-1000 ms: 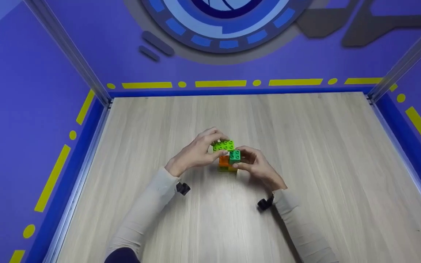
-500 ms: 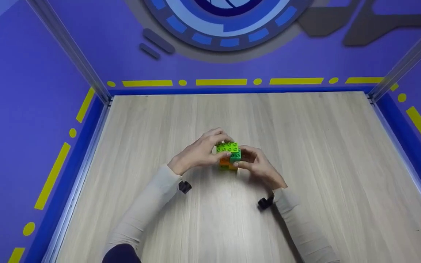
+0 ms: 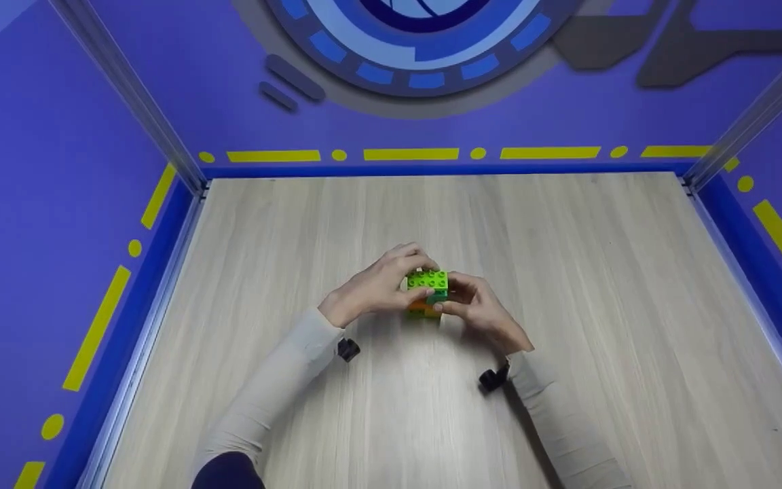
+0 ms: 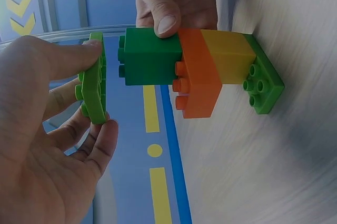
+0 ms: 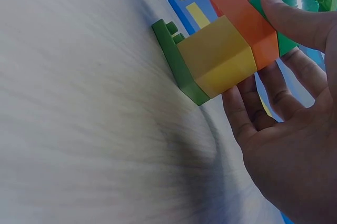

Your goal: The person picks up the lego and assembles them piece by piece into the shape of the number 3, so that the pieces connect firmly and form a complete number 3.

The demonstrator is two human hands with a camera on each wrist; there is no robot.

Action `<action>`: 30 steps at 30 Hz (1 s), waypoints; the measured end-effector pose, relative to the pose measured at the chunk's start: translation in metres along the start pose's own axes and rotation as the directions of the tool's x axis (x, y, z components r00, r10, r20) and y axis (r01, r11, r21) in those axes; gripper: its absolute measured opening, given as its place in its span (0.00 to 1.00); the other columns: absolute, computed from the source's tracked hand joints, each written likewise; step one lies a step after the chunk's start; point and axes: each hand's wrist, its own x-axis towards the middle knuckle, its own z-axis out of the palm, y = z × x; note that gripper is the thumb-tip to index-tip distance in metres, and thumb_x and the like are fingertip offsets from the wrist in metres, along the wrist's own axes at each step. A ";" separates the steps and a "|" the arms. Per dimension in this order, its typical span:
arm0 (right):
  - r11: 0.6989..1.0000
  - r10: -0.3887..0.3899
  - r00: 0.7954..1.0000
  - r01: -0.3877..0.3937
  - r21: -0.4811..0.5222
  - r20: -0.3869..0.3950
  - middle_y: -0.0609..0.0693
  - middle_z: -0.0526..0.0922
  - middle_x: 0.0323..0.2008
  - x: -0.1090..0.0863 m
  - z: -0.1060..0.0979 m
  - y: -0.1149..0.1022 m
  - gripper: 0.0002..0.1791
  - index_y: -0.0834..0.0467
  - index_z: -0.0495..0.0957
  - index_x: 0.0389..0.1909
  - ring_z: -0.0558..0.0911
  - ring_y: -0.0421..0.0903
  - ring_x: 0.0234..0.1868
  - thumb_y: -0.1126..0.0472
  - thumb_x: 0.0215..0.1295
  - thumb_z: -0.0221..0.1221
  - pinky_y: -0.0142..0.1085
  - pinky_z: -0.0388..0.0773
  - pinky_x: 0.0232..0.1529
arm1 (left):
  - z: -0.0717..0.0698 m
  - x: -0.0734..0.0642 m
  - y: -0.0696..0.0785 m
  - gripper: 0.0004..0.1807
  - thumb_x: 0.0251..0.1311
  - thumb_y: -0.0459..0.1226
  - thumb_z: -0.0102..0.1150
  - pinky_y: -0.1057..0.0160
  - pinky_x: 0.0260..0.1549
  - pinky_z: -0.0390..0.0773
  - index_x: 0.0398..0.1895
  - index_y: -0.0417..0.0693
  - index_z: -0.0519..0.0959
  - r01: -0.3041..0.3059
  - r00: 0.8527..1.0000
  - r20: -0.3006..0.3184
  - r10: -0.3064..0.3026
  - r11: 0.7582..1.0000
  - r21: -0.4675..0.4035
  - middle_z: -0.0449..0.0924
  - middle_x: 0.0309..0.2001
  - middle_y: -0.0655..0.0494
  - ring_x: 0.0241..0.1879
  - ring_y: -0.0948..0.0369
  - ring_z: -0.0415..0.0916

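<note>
My left hand (image 3: pixel 379 282) pinches a thin lime-green toy building brick (image 4: pixel 96 92) between thumb and fingers. In the left wrist view a gap shows between this brick and the studs of a dark green brick (image 4: pixel 150 60). That one tops a small tower, above an orange brick (image 4: pixel 202 89), a yellow brick (image 4: pixel 230 58) and a thin green base brick (image 4: pixel 269 89) on the table. My right hand (image 3: pixel 478 307) grips the tower from the right, its thumb on the dark green brick and its fingers along the far side. From the head, the lime-green brick covers most of the tower's top.
A pale wood-grain table (image 3: pixel 391 421) lies under both forearms. Blue-purple panels with yellow dashes (image 3: pixel 410 153) enclose it at the back and both sides. A small black wrist camera (image 3: pixel 348 350) hangs at the left cuff, another black camera (image 3: pixel 493 379) at the right.
My left hand has carried the lime-green brick rightward and slightly nearer, from behind the tower to over the dark green brick. My right hand has kept its place on the tower.
</note>
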 end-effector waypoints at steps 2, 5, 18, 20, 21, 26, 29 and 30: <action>1.000 -0.004 1.000 0.004 -0.003 0.004 0.52 0.87 0.56 0.000 0.000 0.000 0.24 0.65 0.81 0.64 0.87 0.48 0.57 0.69 0.68 0.70 0.38 0.83 0.61 | 0.001 0.000 -0.001 0.17 0.75 0.43 0.65 0.61 0.54 0.78 0.63 0.51 0.83 0.005 1.000 0.008 -0.005 1.000 0.007 0.77 0.55 0.56 0.52 0.61 0.72; 1.000 -0.009 1.000 0.009 -0.009 0.011 0.53 0.87 0.56 0.000 0.000 0.000 0.23 0.64 0.81 0.64 0.87 0.48 0.57 0.69 0.69 0.70 0.38 0.83 0.61 | 0.003 0.001 -0.002 0.17 0.75 0.44 0.65 0.61 0.54 0.78 0.63 0.52 0.83 0.011 1.000 0.013 -0.011 1.000 0.015 0.77 0.55 0.57 0.52 0.61 0.72; 1.000 -0.004 1.000 0.004 -0.017 0.001 0.55 0.86 0.56 0.001 0.000 -0.001 0.24 0.65 0.81 0.64 0.87 0.49 0.57 0.70 0.68 0.70 0.40 0.82 0.62 | 0.006 0.002 -0.004 0.17 0.75 0.43 0.64 0.59 0.54 0.78 0.63 0.51 0.83 0.000 1.000 0.016 0.000 1.000 0.019 0.78 0.55 0.57 0.52 0.61 0.73; 1.000 -0.007 1.000 0.007 -0.009 0.004 0.55 0.86 0.56 0.001 0.000 -0.001 0.24 0.65 0.81 0.65 0.87 0.49 0.57 0.70 0.68 0.70 0.40 0.83 0.62 | 0.006 0.002 -0.004 0.17 0.75 0.42 0.65 0.59 0.54 0.79 0.63 0.51 0.83 -0.007 1.000 0.015 0.007 1.000 0.016 0.78 0.54 0.57 0.52 0.61 0.73; 1.000 -0.009 1.000 0.009 -0.006 0.005 0.55 0.86 0.56 0.001 0.000 -0.001 0.24 0.65 0.81 0.65 0.87 0.49 0.57 0.70 0.68 0.70 0.40 0.83 0.62 | 0.006 0.002 -0.004 0.17 0.75 0.42 0.65 0.59 0.54 0.79 0.63 0.51 0.83 -0.012 1.000 0.016 0.011 1.000 0.018 0.78 0.54 0.57 0.51 0.61 0.73; 1.000 -0.020 1.000 0.020 -0.005 0.013 0.56 0.86 0.56 0.001 0.000 0.000 0.23 0.66 0.81 0.64 0.87 0.49 0.57 0.70 0.69 0.69 0.40 0.82 0.62 | 0.006 0.002 -0.004 0.17 0.75 0.42 0.65 0.62 0.52 0.77 0.63 0.50 0.83 -0.022 1.000 0.018 0.022 0.999 0.032 0.78 0.54 0.56 0.50 0.61 0.73; 1.000 -0.022 1.000 0.022 -0.012 0.010 0.56 0.86 0.56 0.000 0.000 0.001 0.22 0.65 0.81 0.63 0.87 0.49 0.57 0.70 0.69 0.69 0.40 0.82 0.63 | 0.006 0.002 -0.004 0.17 0.75 0.41 0.65 0.63 0.51 0.76 0.63 0.49 0.84 -0.024 0.999 0.021 0.024 0.999 0.035 0.77 0.53 0.56 0.49 0.61 0.73; 1.000 -0.024 1.000 0.024 -0.016 0.009 0.56 0.86 0.57 0.000 0.000 0.001 0.22 0.65 0.81 0.63 0.87 0.49 0.57 0.70 0.69 0.69 0.40 0.82 0.63 | 0.006 0.002 -0.005 0.17 0.75 0.41 0.65 0.63 0.50 0.76 0.63 0.49 0.84 -0.026 0.999 0.023 0.025 0.999 0.037 0.77 0.53 0.56 0.49 0.61 0.72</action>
